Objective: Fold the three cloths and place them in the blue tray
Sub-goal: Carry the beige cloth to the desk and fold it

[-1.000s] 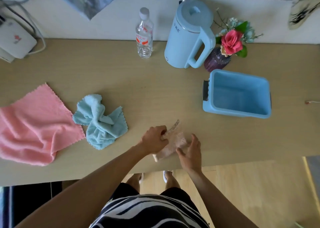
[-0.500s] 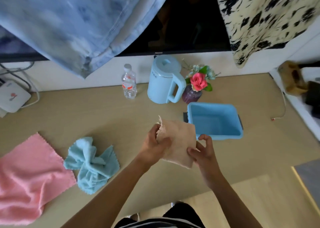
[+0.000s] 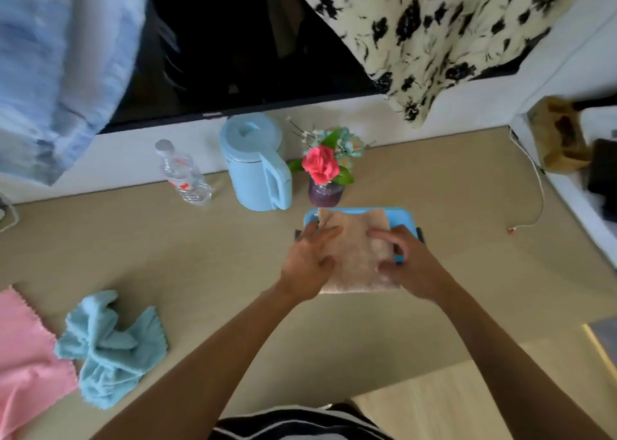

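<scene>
Leftmost, a flat pink cloth [image 3: 23, 366] and a crumpled light-blue cloth [image 3: 107, 346] lie on the table. Further right, the left hand [image 3: 309, 266] and right hand [image 3: 409, 266] grasp a folded beige cloth [image 3: 355, 252] over the blue plastic tray [image 3: 399, 214], its long axis running away from the person.

Single view: head-worn wide-angle camera, looking forward and steeply down across tan table [image 3: 200, 239] toward rear wall. Both forearms enter from bottom edge; left hand [image 3: 309, 266] and right hand [image 3: 412, 266] meet near frame centre, close to lens. Striped garment [image 3: 293, 423] at bottom edge directly under camera. Television screen [image 3: 250, 39] fills upper centre. Wide-angle distortion bows table's far edge. Motion blur on blue hanging fabric [image 3: 60, 55] at upper left. No second view.
</scene>
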Tool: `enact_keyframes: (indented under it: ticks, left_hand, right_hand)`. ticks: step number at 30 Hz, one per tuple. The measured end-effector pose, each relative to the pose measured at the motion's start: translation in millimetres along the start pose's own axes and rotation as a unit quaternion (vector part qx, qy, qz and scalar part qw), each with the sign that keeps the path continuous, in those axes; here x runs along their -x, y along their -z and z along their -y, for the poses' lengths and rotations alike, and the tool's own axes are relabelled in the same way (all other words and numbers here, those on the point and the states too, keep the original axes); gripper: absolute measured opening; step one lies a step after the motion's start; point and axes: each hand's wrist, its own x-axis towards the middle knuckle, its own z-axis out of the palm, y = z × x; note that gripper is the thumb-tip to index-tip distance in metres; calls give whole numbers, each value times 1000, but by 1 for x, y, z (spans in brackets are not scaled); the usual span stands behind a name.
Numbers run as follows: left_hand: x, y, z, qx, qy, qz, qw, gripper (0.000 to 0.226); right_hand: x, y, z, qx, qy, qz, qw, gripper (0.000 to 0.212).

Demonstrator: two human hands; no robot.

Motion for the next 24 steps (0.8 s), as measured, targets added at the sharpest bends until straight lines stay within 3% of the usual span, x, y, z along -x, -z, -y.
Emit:
enact_keyframes:
  ticks: [6, 12, 18, 21, 24]
  left_hand:
    - [-46, -52, -10, -55, 80, 93, 991, 69]
    - [-73, -81, 2, -124, 127, 146, 973, 77]
    - [-87, -104, 20, -141, 160, 176, 961, 85]
    - [-91, -111, 20, -168, 145, 193, 956, 87]
    - [-95, -114, 22, -210, 145, 227, 940, 88]
  right_hand:
    - [-45, 15, -28, 244, -12, 43, 969, 56]
    - [-72, -4, -44, 342, -11, 71, 937, 63]
    - [-85, -20, -52, 425, -29, 101, 899, 41]
    - [-90, -27, -55, 488, -36, 106, 865, 44]
    - [-94, -28, -57, 578, -21, 101, 809, 39]
